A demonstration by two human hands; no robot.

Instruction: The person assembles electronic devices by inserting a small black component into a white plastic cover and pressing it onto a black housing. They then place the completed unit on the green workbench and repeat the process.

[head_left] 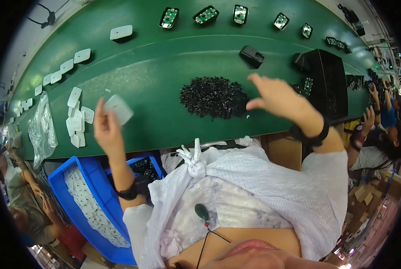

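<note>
My left hand pinches a white rounded plastic cover between thumb and fingers, just above the green bench. To its left lies a loose stack of similar white covers. My right hand hangs beside the right edge of a pile of small black plastic parts. Its thumb and forefinger are spread apart, and nothing shows between them. Beyond that hand, a black plastic housing rests on the bench.
Black housings with green circuit boards line the far side; white covers run along the far left. A black bin stands at right. A clear plastic bag and a blue crate of white parts are at left. Other people work at both sides.
</note>
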